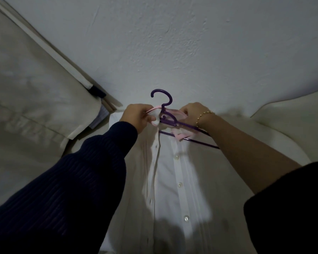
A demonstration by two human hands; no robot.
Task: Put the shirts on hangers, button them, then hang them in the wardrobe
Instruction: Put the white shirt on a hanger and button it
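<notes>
Nearest to the camera is the dark blue striped sleeve of the left arm, which reaches up from the lower left. The left hand has its fingers curled and pinches the collar of a white cotton shirt with pearly buttons, on the left side of the hook. The right hand, with a thin gold bead bracelet on the wrist, grips the collar on the other side with bent fingers. A purple plastic hanger sits inside the shirt, its hook standing up between the two hands. A pink strip lies along the collar; I cannot tell what it is. The shirt front hangs open, not buttoned. Behind is a white rough wall, and beige cloth at the left.
</notes>
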